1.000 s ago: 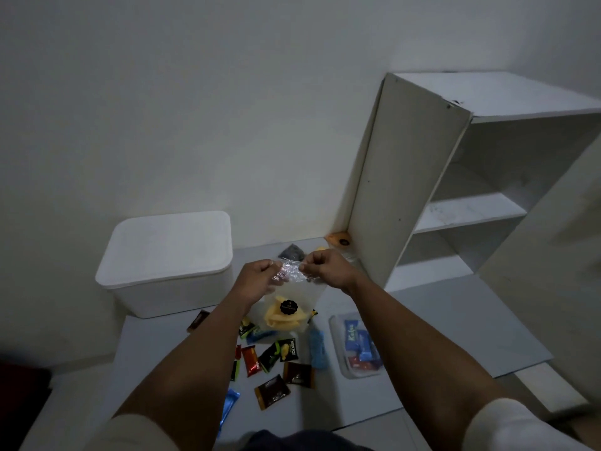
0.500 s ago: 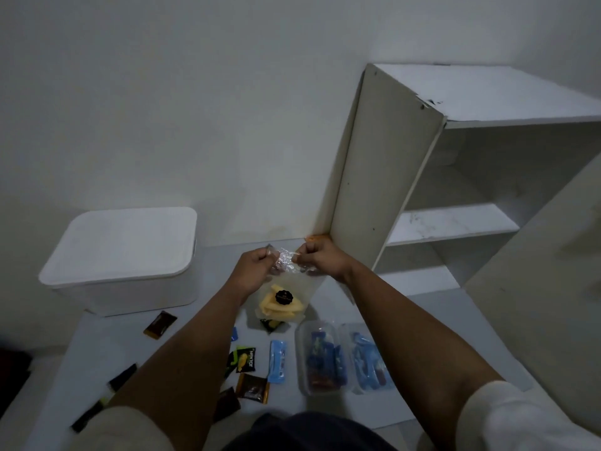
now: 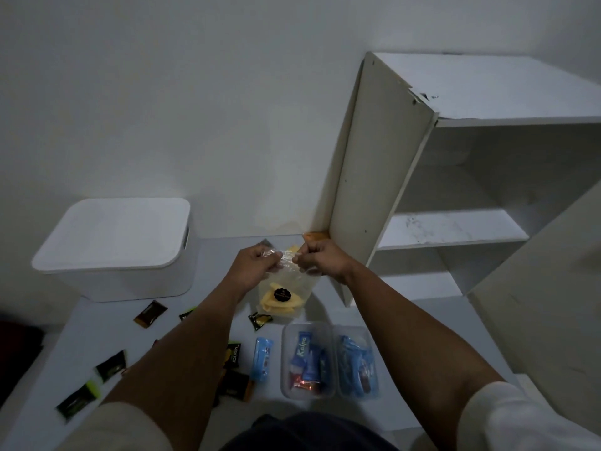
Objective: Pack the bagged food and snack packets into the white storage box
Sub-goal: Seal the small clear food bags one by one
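Note:
A clear plastic bag (image 3: 286, 288) with yellow food and a round black sticker hangs in the air above the floor. My left hand (image 3: 252, 266) pinches its top edge on the left, and my right hand (image 3: 320, 258) pinches the same edge on the right. The white storage box (image 3: 113, 252) stands at the left by the wall with its lid on. Several small snack packets (image 3: 151, 314) lie scattered on the pale floor below my arms. A blue packet (image 3: 261, 358) lies beside two clear tubs (image 3: 307, 361) that hold more blue packets.
A white open shelf unit (image 3: 455, 196) stands at the right against the wall. An orange item (image 3: 313, 236) and a dark packet (image 3: 266, 244) lie at the wall's foot behind my hands. A slanted white board (image 3: 536, 288) fills the right edge.
The view has swung a little, so the box and shelf sit differently in frame. Both hands keep holding the bag's top, still close together; the bag hangs much as before.

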